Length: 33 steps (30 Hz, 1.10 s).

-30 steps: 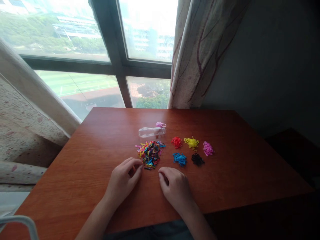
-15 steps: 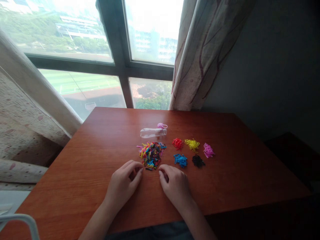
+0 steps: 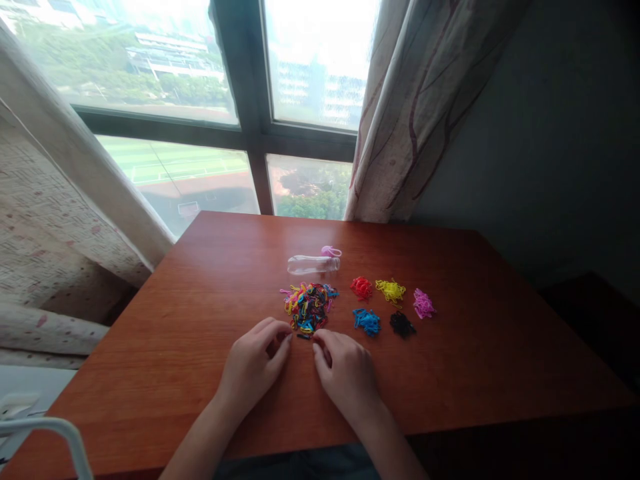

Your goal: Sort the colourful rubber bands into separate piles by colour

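Note:
A mixed pile of small multicoloured rubber bands (image 3: 309, 308) lies on the table in front of both hands. At its near left edge is my left hand (image 3: 256, 357), fingers curled and thumb close to the index fingertip. My right hand (image 3: 347, 367) rests at the pile's near right edge in a similar pinch. What either pinch holds, if anything, is too small to make out. One loose black band (image 3: 303, 336) lies between the two hands, close to the right fingertips.
Right of the pile are sorted heaps: red (image 3: 361, 288), yellow (image 3: 391, 292), pink (image 3: 424, 303), blue (image 3: 367, 321) and black (image 3: 403, 324). Behind the pile lies a clear plastic container (image 3: 313, 265) beside a pink looped piece (image 3: 331, 251). The wooden table (image 3: 200, 287) meets a window and curtains.
The whole view has shifted slightly, so the table and bands appear farther right. My right hand has come a little closer to the left hand and the loose black band.

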### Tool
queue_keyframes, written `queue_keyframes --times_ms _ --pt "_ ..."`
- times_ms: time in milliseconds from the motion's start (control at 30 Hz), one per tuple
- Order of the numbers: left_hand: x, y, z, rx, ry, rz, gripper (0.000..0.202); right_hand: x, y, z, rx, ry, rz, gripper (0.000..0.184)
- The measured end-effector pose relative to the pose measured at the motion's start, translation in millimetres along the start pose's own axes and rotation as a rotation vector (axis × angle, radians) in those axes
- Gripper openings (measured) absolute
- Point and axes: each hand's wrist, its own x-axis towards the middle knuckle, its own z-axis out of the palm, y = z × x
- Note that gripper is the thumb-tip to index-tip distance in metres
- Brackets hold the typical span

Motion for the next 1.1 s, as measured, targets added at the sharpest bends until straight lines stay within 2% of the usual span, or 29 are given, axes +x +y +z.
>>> queue_keyframes --times_ms 333,700,1100 --pt "-0.2 0.8 0.0 -0.01 -0.022 -0.02 0.013 3.7 1.5 0.8 -0.04 -0.009 0.025 0.022" --pt "-1.3 -1.8 1.9 -0.008 -0.03 -0.031 0.012 6.0 -3.8 3.2 -0.022 -0.022 0.023 0.01" --pt "-0.8 -2.9 2.1 -0.014 -0.036 -0.031 0.012 9.0 -4.3 4.5 -0.02 -0.03 -0.01 0.01"
